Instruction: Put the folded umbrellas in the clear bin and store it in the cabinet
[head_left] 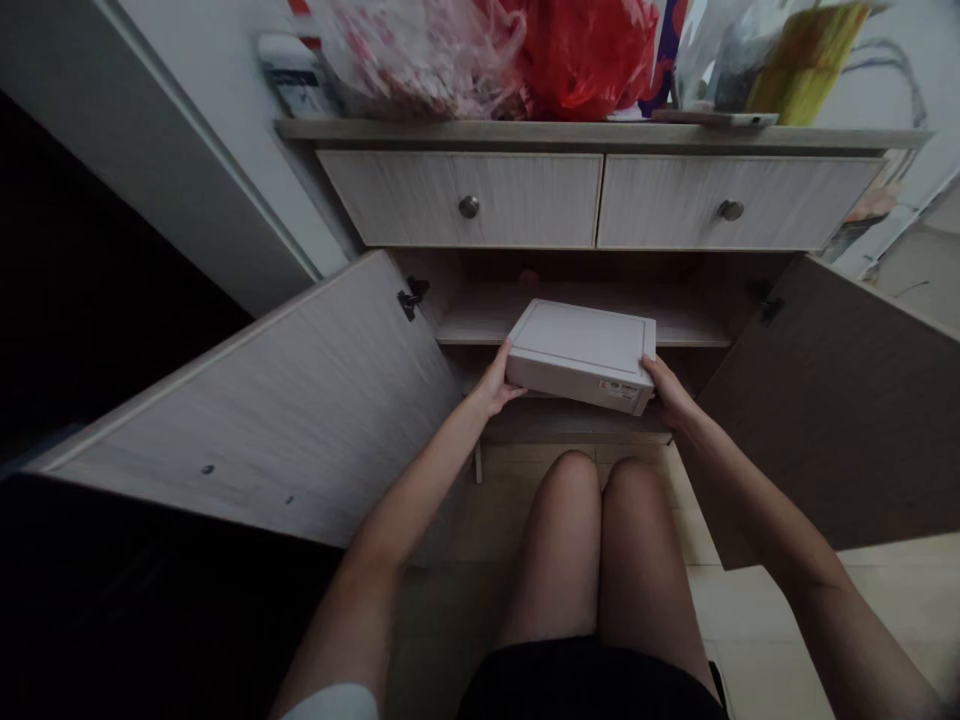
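Left hand (495,382) and right hand (671,392), fingers spread, brace opposite ends of a white rectangular box (581,345), held evenly and nearly level just in front of the shelf (480,325) of an open cabinet (600,133).

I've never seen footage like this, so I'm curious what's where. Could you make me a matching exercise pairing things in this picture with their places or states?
Things:
1. white box
2. red plastic bag
3. metal knobs
4. cabinet doors

Places or states:
A. on the drawer fronts
B. between the left hand and right hand
C. swung open
D. above the cabinet top

Pairs: 1-B, 2-D, 3-A, 4-C
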